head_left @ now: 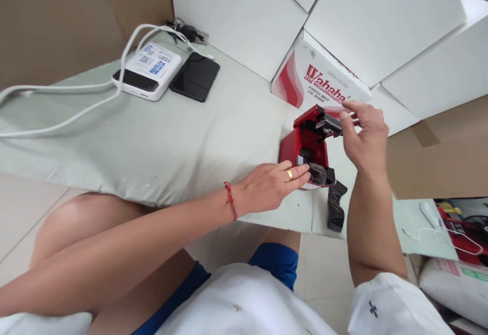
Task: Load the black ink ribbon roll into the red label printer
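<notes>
Left hand point(270, 185): fingers extended and close together, resting on the near rim of the small red boxy plastic device point(290, 151), likely steadying it
Right hand point(366, 131): thumb and forefinger curled at the raised red plastic lid point(308, 115), probably keeping it up; whether they pinch it I cannot tell
Red device: on the pale green covered table point(229, 121), near its front edge, handy for both hands
Black curved plastic piece point(336, 208): just beside the device, out of the opening's way

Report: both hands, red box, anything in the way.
Left hand on red box; right hand at its raised lid, grip unclear. Box open, dark part at mouth. Black piece close beside, not blocking the opening.
</notes>
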A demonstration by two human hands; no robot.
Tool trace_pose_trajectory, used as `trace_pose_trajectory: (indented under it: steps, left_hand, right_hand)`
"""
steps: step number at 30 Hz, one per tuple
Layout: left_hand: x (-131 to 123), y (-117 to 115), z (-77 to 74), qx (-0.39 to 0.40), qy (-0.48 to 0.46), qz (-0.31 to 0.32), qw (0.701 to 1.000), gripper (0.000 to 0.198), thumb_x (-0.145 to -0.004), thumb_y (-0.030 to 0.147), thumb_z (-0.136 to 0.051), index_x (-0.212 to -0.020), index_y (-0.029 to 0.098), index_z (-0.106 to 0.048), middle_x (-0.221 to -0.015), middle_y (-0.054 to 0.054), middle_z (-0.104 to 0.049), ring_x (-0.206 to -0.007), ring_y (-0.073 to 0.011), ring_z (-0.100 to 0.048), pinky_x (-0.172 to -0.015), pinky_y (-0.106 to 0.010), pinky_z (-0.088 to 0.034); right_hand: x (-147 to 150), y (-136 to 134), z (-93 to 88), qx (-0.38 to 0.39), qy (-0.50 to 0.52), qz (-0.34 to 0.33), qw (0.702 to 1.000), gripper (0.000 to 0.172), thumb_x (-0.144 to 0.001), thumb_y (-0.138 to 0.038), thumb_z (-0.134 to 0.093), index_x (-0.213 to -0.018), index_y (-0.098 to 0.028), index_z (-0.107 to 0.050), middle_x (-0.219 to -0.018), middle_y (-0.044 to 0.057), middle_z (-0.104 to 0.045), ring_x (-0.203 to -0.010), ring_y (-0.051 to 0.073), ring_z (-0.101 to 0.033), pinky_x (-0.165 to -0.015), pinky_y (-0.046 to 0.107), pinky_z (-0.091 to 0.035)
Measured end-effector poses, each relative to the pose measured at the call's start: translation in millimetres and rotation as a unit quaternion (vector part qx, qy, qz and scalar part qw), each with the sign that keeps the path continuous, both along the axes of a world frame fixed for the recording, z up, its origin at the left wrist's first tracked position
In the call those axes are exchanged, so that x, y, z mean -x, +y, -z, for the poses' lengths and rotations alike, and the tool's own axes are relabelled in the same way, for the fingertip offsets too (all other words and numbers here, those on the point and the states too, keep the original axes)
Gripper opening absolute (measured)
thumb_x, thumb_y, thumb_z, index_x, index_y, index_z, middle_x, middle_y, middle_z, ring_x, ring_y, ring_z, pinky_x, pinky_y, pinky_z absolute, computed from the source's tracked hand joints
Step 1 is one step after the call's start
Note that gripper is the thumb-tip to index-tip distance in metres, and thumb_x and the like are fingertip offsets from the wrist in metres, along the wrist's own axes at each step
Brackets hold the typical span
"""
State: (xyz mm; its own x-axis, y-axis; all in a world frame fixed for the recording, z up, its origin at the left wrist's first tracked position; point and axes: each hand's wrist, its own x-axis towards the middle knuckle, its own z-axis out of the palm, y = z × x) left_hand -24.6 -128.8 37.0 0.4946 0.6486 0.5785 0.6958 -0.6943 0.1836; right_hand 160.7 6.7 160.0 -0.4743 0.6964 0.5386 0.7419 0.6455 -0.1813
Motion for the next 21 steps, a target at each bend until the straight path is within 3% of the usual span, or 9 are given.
trace_pose_trajectory:
  steps: [4,9,12,16,21]
  left_hand:
    - [-1.0,0.8,2.0,0.013,-0.001,0.011,1.000,0.051,-0.094,0.004,-0.044,-0.144,0.011,-0.054,-0.154,-0.011,-0.056,-0.109,-0.0207,-0.067,-0.084,-0.034,-0.061]
    - [-1.7,-0.5,4.7,0.005,-0.024,0.023,0.999,0.052,-0.097,0.007,-0.043,-0.146,0.019,-0.051,-0.151,-0.007,-0.060,-0.101,-0.0181,-0.071,-0.081,-0.034,-0.061]
    - [-0.6,-2.8,4.4,-0.018,-0.026,0.016,0.999,0.052,-0.097,0.006,-0.043,-0.146,0.021,-0.051,-0.148,-0.007,-0.062,-0.098,-0.0176,-0.070,-0.080,-0.033,-0.061]
    - [5.8,1.2,0.6,-0.026,-0.059,-0.017,0.998,0.056,-0.096,0.004,-0.041,-0.150,0.016,-0.048,-0.154,-0.011,-0.056,-0.116,-0.0196,-0.066,-0.094,-0.035,-0.061]
    - [16.0,21.0,-3.1,0.056,-0.129,-0.051,0.989,0.063,-0.088,0.001,-0.040,-0.147,0.017,-0.052,-0.156,-0.007,-0.054,-0.128,-0.0195,-0.064,-0.100,-0.036,-0.060]
  right_hand:
    - [-6.4,12.7,19.6,0.030,-0.059,-0.018,0.998,0.045,-0.105,-0.051,-0.044,-0.128,-0.023,-0.070,-0.124,0.013,-0.075,-0.118,0.030,-0.065,-0.104,0.051,-0.049]
    - [-19.0,-29.2,31.6,0.066,-0.001,-0.003,0.998,0.041,-0.106,-0.049,-0.044,-0.112,-0.025,-0.077,-0.109,0.007,-0.080,-0.104,0.024,-0.073,-0.106,0.046,-0.051]
    - [-29.7,-53.4,38.3,0.118,-0.003,-0.013,0.993,0.036,-0.105,-0.045,-0.050,-0.105,-0.025,-0.080,-0.111,0.006,-0.081,-0.105,0.023,-0.075,-0.108,0.045,-0.052]
    - [-41.0,-63.1,47.4,0.156,0.015,-0.017,0.988,0.033,-0.105,-0.042,-0.052,-0.116,-0.026,-0.079,-0.125,0.006,-0.077,-0.120,0.024,-0.072,-0.109,0.043,-0.054]
    - [-45.3,-61.6,51.7,0.177,0.034,-0.020,0.983,0.031,-0.105,-0.040,-0.054,-0.119,-0.027,-0.079,-0.127,0.004,-0.077,-0.124,0.024,-0.070,-0.113,0.045,-0.052]
